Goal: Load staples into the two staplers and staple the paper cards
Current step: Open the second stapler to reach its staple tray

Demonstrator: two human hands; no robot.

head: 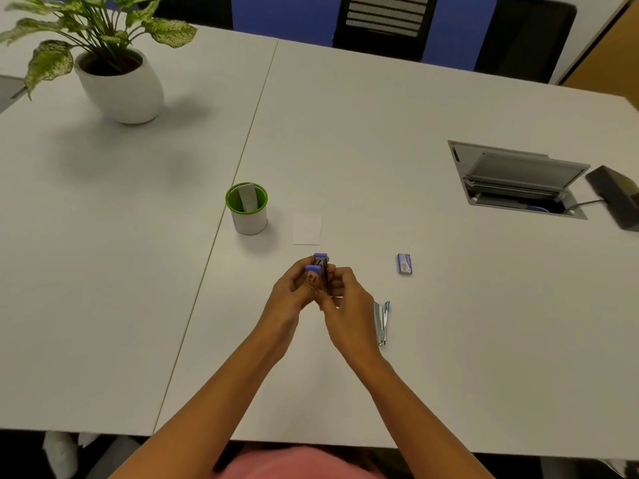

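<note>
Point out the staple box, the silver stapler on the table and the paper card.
staple box [404,264], head view, top face.
silver stapler [381,322], head view, mid body.
paper card [307,228], head view, centre of sheet.

Both hands, left hand [296,288] and right hand [345,296], hold the purple stapler [321,269] opened above the table [449,323].

No legible text – staple box [404,264] print blurred, unreadable.

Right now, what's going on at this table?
A person grips a purple stapler with left hand and right hand over the table; it looks opened for loading. A silver-blue stapler lies beside the right hand, a staple box beyond it. A white paper card lies by a green-rimmed cup.
</note>
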